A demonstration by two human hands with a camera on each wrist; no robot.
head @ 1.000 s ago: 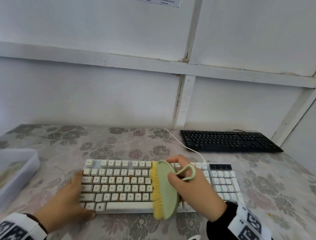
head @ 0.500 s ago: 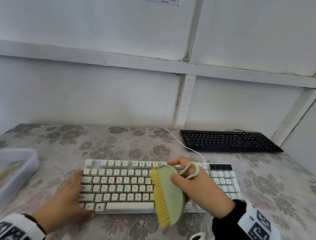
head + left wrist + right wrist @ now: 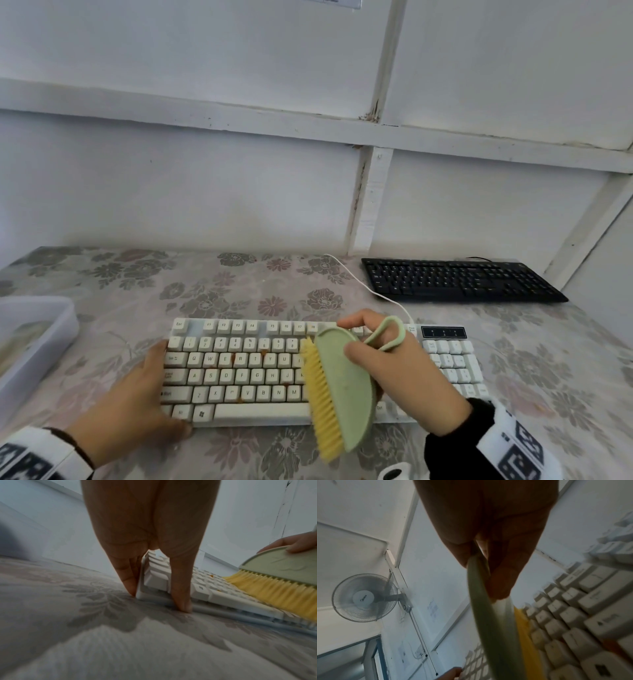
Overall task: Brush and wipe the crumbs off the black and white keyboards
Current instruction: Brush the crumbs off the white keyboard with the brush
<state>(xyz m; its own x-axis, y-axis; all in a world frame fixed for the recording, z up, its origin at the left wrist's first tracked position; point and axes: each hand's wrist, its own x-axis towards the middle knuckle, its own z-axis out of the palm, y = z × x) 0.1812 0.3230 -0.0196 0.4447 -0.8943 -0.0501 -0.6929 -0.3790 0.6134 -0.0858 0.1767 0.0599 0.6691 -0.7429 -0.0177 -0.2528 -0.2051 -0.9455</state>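
Observation:
The white keyboard (image 3: 239, 371) lies in front of me on the flowered tablecloth, with orange-brown crumbs (image 3: 234, 359) between its keys. My left hand (image 3: 137, 394) braces its left end, thumb on the front edge and fingers against the side, as the left wrist view shows at the keyboard corner (image 3: 150, 586). My right hand (image 3: 394, 370) grips a green brush (image 3: 346, 387) with yellow bristles (image 3: 320, 397), which stands on edge over the keyboard's middle, bristles facing left. The black keyboard (image 3: 459, 279) lies at the back right, untouched.
A clear plastic tub (image 3: 30, 346) stands at the left table edge. The white keyboard's cable (image 3: 356, 279) runs back toward the wall. A white object (image 3: 397, 474) shows at the near edge by my right wrist. A wall fan (image 3: 364, 597) appears in the right wrist view.
My right hand has carried the brush slightly right and toward me across the white keyboard, its lower end now past the front edge. The left hand has stayed put.

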